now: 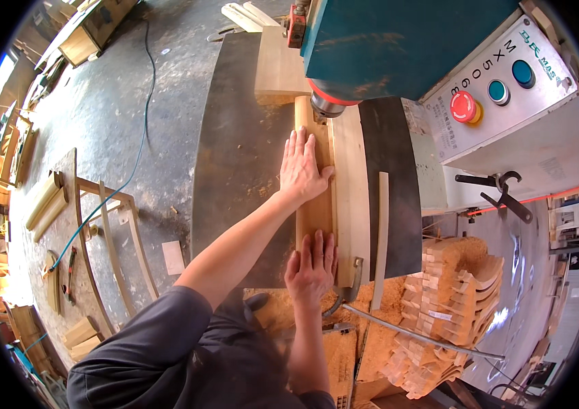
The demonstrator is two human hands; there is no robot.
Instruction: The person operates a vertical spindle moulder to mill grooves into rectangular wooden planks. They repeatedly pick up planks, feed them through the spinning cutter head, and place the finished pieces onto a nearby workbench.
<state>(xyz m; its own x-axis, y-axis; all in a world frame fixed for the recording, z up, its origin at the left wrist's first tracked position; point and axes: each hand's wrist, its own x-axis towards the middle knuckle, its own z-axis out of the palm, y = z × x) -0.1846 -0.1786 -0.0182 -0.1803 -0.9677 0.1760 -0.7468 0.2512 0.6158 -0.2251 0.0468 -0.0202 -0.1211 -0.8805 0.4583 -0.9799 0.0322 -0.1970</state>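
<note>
A long wooden piece (315,217) lies lengthwise on the dark machine table, along a pale wooden fence (352,204). My left hand (303,169) rests palm down on its middle, fingers stretched forward and thumb toward the fence. Nearer to me, my right hand (312,269) lies on the piece's near end with its fingers extended. Beyond my left hand, the metal chuck (327,107) of a teal machine head hangs over the far end, where a dark recess shows in the wood. The tool tip is too small to make out.
At right stands a control box (501,88) with a red stop button. A metal clamp (355,276) and lever rod (426,334) sit close to my right hand. Stacked curved wooden parts (443,307) stand amid sawdust. A thin strip (381,232) lies on the table.
</note>
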